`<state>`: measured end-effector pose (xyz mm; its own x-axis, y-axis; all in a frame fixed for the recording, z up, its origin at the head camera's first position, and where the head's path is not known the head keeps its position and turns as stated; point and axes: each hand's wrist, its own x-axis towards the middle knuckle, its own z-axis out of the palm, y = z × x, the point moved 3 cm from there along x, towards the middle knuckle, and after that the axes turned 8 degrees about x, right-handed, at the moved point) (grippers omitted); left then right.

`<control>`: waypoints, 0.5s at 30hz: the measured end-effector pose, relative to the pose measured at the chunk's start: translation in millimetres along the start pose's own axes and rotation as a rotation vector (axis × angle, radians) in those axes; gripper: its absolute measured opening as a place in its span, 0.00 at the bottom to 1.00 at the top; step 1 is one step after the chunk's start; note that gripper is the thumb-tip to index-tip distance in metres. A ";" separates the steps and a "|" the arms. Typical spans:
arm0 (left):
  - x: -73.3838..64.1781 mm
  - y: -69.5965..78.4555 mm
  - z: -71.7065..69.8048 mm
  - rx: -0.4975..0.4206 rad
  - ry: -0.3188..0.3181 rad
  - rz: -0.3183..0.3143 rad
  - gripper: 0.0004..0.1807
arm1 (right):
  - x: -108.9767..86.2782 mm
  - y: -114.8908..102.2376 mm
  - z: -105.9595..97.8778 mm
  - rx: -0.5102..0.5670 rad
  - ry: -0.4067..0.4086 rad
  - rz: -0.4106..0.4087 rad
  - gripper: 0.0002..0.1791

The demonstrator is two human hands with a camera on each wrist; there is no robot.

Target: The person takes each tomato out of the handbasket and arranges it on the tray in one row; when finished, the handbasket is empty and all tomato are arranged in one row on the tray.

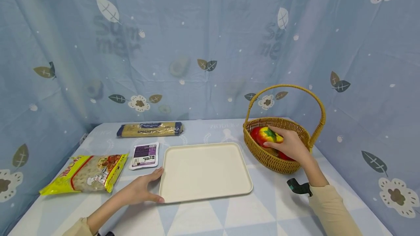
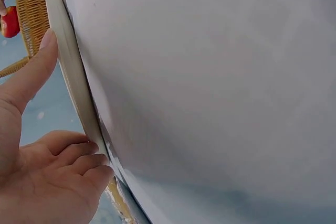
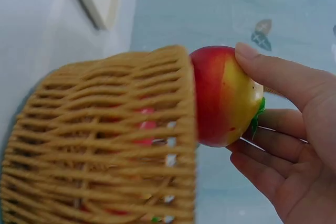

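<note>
My right hand [image 1: 290, 144] pinches a red-and-yellow tomato [image 3: 223, 95] with a green leafy top, thumb on one side and fingers on the other. In the right wrist view it sits at the rim of the wicker basket [image 3: 100, 145]; in the head view the tomato [image 1: 264, 136] is over the basket's opening. More red pieces [image 1: 284, 156] lie inside, partly hidden by the hand. At the left edge of the cream tray [image 1: 206, 172], my left hand [image 1: 139, 188] has its thumb and fingertips against the rim, spread apart and not curled round it.
A spaghetti pack [image 1: 149, 129] lies at the back left. Nearer are a small purple-and-white packet [image 1: 145, 156] and a large yellow-edged bag [image 1: 88, 174]. The basket's tall handle [image 1: 285, 86] arches above its opening. A patterned curtain [image 1: 210, 46] stands behind the table.
</note>
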<state>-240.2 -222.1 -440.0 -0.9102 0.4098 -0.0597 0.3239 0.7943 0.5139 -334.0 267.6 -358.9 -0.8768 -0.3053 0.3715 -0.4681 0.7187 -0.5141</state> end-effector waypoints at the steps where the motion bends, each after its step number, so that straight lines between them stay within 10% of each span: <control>1: 0.1 0.0 -0.1 -0.002 0.001 -0.001 0.59 | 0.3 -3.1 -0.3 0.001 0.006 -0.014 0.38; 15: 0.3 0.8 -1.3 -0.007 0.006 -0.008 0.59 | 4.8 -37.4 10.3 0.069 0.001 -0.112 0.38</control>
<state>-240.6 -221.8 -438.5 -0.9143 0.4008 -0.0582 0.3151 0.7943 0.5194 -321.8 232.8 -345.9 -0.8184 -0.3808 0.4304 -0.5698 0.6354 -0.5211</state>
